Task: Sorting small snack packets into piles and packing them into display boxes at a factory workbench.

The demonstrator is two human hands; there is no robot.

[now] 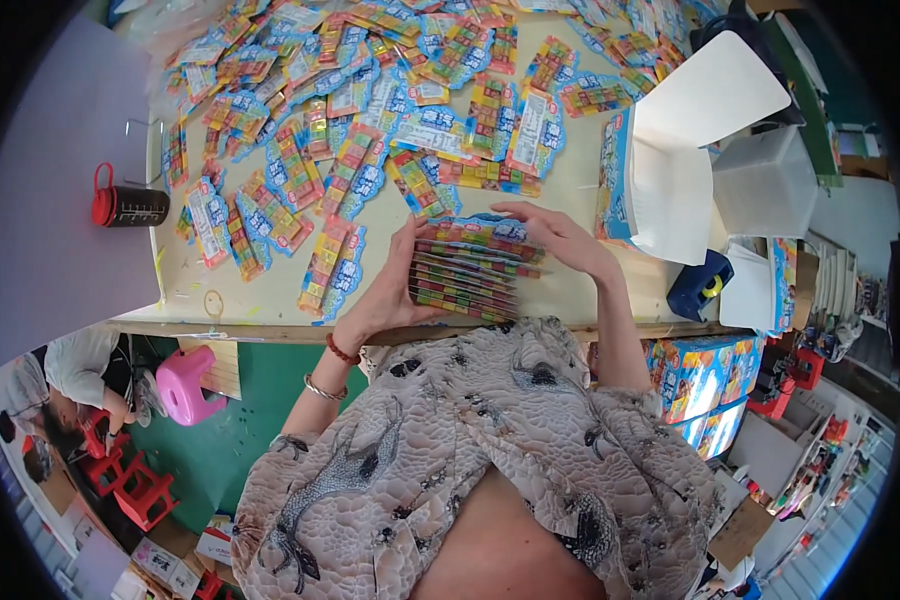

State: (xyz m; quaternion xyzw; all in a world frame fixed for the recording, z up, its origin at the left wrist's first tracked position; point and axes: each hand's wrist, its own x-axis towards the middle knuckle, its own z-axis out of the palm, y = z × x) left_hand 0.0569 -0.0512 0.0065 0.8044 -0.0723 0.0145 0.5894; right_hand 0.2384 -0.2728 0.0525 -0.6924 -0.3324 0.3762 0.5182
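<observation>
In front of me at the table's near edge stands a stack of colourful blister card packs (467, 272), with blue scalloped tops and rows of multicoloured pieces. My left hand (395, 285) is closed around the stack's left side. Over its far right corner, my right hand (565, 240) has its fingers stretched out, touching or very near the top pack; exact contact is hard to tell. Single loose packs lie beyond and left of my hands, one of them a tilted pack (332, 268) just left of my left wrist.
Many more packs (360, 90) cover the far side of the table (260, 312). To the right are an open display box (670, 195) with raised white flaps, a translucent bin (765, 180) and a blue tape dispenser (700, 287). A red-lidded bottle (130, 207) is at left.
</observation>
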